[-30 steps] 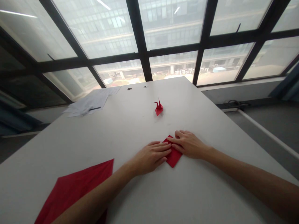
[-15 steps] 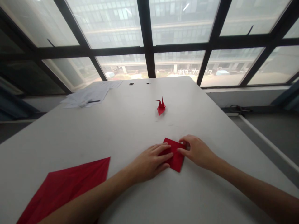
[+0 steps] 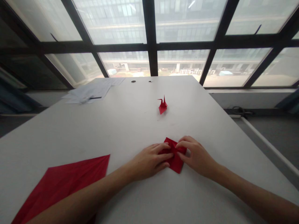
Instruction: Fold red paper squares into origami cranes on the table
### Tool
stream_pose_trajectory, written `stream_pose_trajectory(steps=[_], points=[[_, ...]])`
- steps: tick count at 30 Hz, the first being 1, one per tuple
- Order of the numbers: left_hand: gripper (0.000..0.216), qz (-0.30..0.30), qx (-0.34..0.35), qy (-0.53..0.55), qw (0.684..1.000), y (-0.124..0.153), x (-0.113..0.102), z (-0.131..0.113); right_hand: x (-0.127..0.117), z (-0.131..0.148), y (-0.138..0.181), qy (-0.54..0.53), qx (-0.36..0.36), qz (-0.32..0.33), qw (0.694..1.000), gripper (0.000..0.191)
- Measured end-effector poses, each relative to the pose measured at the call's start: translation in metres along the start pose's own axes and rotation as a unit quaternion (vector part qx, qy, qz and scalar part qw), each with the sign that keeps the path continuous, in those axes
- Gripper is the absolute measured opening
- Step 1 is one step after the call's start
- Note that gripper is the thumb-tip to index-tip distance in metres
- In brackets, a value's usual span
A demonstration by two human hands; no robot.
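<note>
Just below frame centre, the left hand (image 3: 149, 160) lay flat, fingers together, pinning the folded red paper (image 3: 177, 164) to the white table (image 3: 210, 199) while the right hand (image 3: 198, 155) pinched its upper flap, where a skewed pull might crease it crooked or tear it.
</note>
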State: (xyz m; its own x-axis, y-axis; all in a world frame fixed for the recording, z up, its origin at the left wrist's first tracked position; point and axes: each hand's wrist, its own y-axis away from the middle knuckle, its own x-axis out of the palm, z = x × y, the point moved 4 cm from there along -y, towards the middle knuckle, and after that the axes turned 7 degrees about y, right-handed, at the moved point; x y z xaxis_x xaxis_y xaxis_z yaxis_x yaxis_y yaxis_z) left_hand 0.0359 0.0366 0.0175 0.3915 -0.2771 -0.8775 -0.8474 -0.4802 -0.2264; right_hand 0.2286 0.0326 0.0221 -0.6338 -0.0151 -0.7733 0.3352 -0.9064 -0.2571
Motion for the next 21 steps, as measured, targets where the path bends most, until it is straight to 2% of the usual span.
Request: stream_pose_trajectory(steps=[3, 7, 10, 13, 18, 21], points=[[0.032, 0.002, -0.007, 0.021, 1.000, -0.002, -0.001, 0.001, 0.004, 0.005, 0.004, 0.014, -0.062, 0.032, 0.997, 0.020], [0.027, -0.002, -0.032, 0.042, 0.999, -0.003, -0.004, 0.001, 0.006, 0.005, 0.006, 0.022, -0.096, 0.068, 0.993, 0.024], [0.030, 0.003, -0.027, 0.036, 0.999, -0.003, -0.002, 0.001, 0.006, 0.002, 0.006, 0.006, -0.119, 0.084, 0.989, 0.030], [0.029, 0.003, -0.020, 0.022, 1.000, -0.002, -0.001, 0.001, 0.006, -0.002, 0.005, 0.000, -0.130, 0.090, 0.987, 0.033], [0.027, -0.018, -0.007, 0.004, 1.000, -0.002, -0.002, 0.000, 0.004, -0.006, 0.002, 0.028, -0.132, 0.088, 0.987, 0.028], [0.029, -0.010, 0.000, -0.005, 1.000, -0.003, -0.001, -0.001, 0.003, -0.007, 0.001, 0.036, -0.145, 0.089, 0.985, 0.025]])
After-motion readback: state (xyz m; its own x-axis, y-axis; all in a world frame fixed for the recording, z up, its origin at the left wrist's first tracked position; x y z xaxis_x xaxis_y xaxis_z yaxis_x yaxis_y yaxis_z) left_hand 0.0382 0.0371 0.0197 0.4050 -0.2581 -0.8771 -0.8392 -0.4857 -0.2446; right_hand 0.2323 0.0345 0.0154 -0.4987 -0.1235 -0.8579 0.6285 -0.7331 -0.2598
